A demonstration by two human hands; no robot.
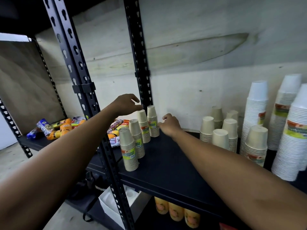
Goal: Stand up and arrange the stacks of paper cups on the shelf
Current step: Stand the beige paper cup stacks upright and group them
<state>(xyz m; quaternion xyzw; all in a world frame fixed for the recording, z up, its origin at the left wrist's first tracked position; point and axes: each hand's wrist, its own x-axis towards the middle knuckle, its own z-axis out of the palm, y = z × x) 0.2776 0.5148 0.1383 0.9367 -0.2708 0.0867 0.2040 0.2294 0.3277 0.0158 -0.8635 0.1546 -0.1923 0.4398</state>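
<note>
Several tan paper cup stacks stand upright, mouths down, in a diagonal row along the left side of the black shelf (pixel 166 163); the nearest stack (pixel 128 150) is in front, the farthest stack (pixel 152 121) by the rear post. My left hand (pixel 127 103) hovers open just above the row's far end, touching nothing. My right hand (pixel 169 124) is beside the farthest stack, fingers curled loosely, fingertips at its side. More tan stacks (pixel 219 128) stand at the right, and tall white cup stacks (pixel 255 113) rise beyond them.
Black slotted uprights (pixel 79 77) frame the shelf at the left and another post (pixel 141 63) stands behind the row. Snack packets (pixel 61 128) lie on the neighbouring shelf. Yellow juice bottles (pixel 176 213) and a white box (pixel 114 201) sit below.
</note>
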